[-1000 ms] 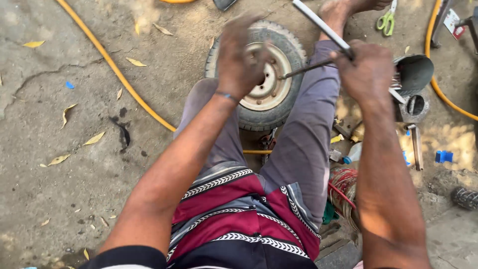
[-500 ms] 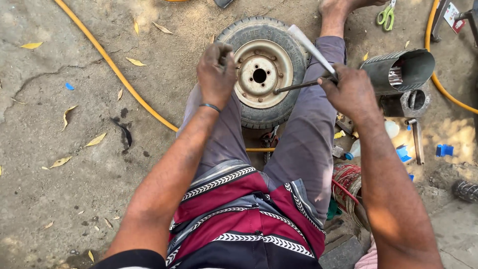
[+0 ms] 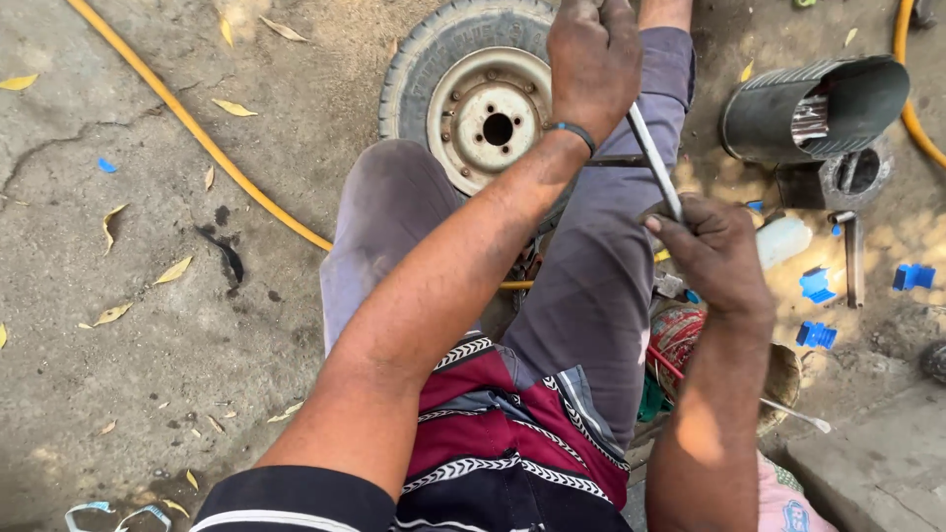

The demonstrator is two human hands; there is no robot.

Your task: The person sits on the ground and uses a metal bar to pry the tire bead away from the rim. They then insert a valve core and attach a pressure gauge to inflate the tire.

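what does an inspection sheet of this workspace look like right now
surface: cracked concrete ground, scattered dry leaves, dark stain.
job's things: small wheel with pale metal rim lying flat between the legs; metal rod.
clutter: dark metal cylinder with parts inside, blue plastic pieces, white bottle, basket of tools.
hands: left hand closed at the rod's upper end, over the tyre; right hand gripping the rod lower down.
cables: yellow hose running diagonally across the ground, another at upper right.
surroundings: concrete slab edge at lower right; no other person seen.
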